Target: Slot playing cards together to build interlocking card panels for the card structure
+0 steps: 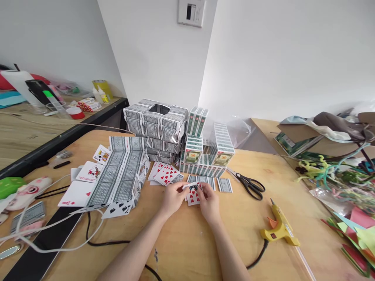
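One bent playing card (pixel 192 187) at lower center, pinched between left hand (pixel 172 197) and right hand (pixel 210 201); card box (pixel 170 127) upper center, seemingly assembled; card panel (pixel 109 179) left, apparently unfinished; loose cards (pixel 165 174) at center, unfolded.

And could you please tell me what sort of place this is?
Probably a craft corner or small workshop, though I cannot tell whether it is in a home. A yellow glue gun and black-handled scissors lie on the wooden table, with coloured paper scraps at the right.
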### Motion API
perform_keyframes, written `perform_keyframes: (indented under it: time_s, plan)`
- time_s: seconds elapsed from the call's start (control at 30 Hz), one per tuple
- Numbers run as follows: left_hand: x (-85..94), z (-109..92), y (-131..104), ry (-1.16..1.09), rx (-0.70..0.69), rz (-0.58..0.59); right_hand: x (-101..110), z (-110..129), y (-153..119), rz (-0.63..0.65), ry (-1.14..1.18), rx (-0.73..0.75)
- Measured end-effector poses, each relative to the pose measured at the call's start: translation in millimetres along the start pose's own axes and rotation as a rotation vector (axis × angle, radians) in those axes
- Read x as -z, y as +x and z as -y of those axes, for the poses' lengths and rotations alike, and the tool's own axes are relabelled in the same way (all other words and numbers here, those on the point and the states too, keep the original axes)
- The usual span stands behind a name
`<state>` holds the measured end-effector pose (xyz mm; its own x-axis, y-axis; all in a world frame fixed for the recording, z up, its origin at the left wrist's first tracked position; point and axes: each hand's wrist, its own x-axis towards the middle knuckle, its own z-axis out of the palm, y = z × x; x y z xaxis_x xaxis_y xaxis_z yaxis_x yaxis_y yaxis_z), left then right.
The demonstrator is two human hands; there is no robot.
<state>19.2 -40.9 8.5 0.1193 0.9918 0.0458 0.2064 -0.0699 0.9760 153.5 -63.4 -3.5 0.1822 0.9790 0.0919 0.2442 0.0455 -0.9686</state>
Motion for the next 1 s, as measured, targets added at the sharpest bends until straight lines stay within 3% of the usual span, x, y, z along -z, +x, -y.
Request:
perform_keyframes:
  time_s: [0.63, 0.83, 1.0]
  plan:
    - [0.6, 1.5, 2.1, -0.19, 0.068, 0.19, 2.0, 0.6, 1.3, -0.085, 0.103, -0.073]
    - [-0.4, -2.9, -1.2, -0.341, 0.038, 0.228, 3.9, -1.4, 1.9, -0.115, 0.023, -0.072]
    - [-4.6, 5.0, -0.4, -0.207, 0.016, 0.11, 1.9, 1.4, 0.4, -0.104, 0.001, -0.039]
